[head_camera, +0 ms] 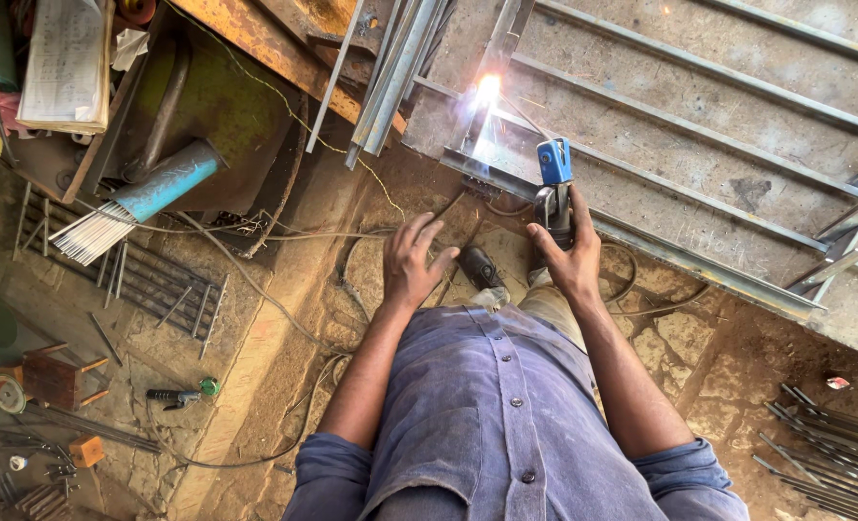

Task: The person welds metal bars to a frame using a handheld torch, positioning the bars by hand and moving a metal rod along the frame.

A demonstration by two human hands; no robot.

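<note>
Electrode holder (553, 183): blue-headed welding tool, held upright over the edge of the metal frame (699, 125), just right of the bright arc.
Welding arc (488, 89): white-yellow flare where a vertical steel bar meets the frame's crosspiece; glare washes out the joint itself.
Right hand (572, 256): fingers wrapped and pressed around the holder's dark grip, thumb on the left side of the handle, wrist bent toward the frame.
Left hand (412, 262): fingers spread and loose, nothing between them; it hovers over the dirt floor just left of the shoe, apart from the frame.
Metal frame: grey flat-bar grille lying on the ground, parallel slats running diagonally, its near edge rail just past the right hand.
Shoe (480, 267): dark, planted on the stone floor between the two hands.
Cables (352, 251): thin leads running across the floor from the left, passing under the left hand toward the frame.
Clothing: blue buttoned shirt (506, 415), sleeves rolled to the elbows, tan trousers visible at the knee.
Electrode bundle (96, 232): pale rods fanning out of a light-blue tube (173, 180), well left of the hands, beside a green metal box.
Loose rods (825, 425): dark steel rods piled at the lower right on the ground.
Small tools: wooden-handled pieces and a black-and-green tool (183, 394) scattered at the lower left.
</note>
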